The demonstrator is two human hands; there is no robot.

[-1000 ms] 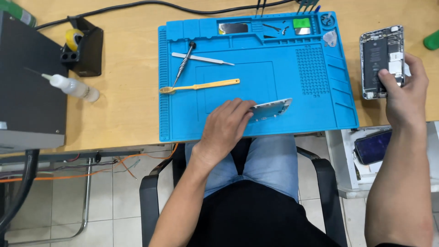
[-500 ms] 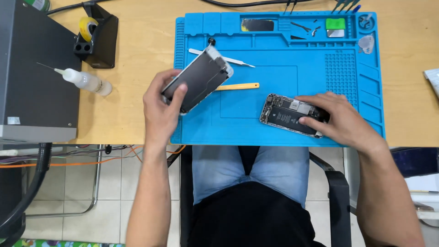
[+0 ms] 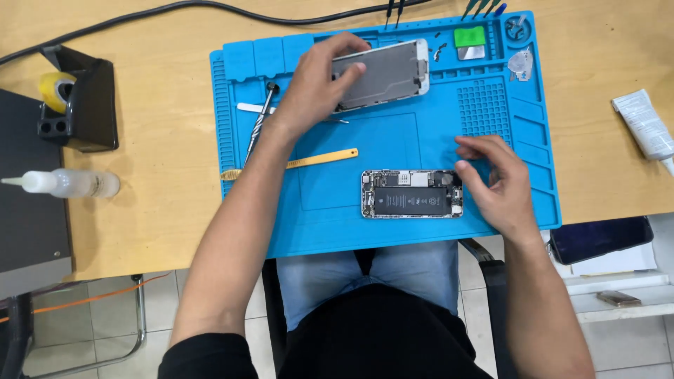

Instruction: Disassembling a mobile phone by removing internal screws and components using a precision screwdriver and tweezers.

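My left hand [image 3: 317, 88] holds a detached phone screen panel [image 3: 385, 74], metal back side up, over the far part of the blue work mat [image 3: 337, 224]. The opened phone body [image 3: 412, 194], its battery and boards showing, lies flat on the mat's near middle. My right hand [image 3: 491, 184] hovers just right of the phone body, fingers loosely curled, holding nothing. A yellow pry tool [image 3: 302, 162] lies left of the phone body under my left forearm. A screwdriver [image 3: 258, 126] and tweezers lie further left on the mat.
A black tool holder with yellow tape [image 3: 77, 102] and a clear squeeze bottle [image 3: 70, 184] sit left on the wooden desk. A white tube [image 3: 644, 125] lies far right. Small parts and a green pad [image 3: 469, 36] fill the mat's far trays. Another phone [image 3: 600, 238] lies on a lower shelf.
My left hand carried the screen panel from the mat's left to its far middle. My right hand set the phone body down flat and let go of it.
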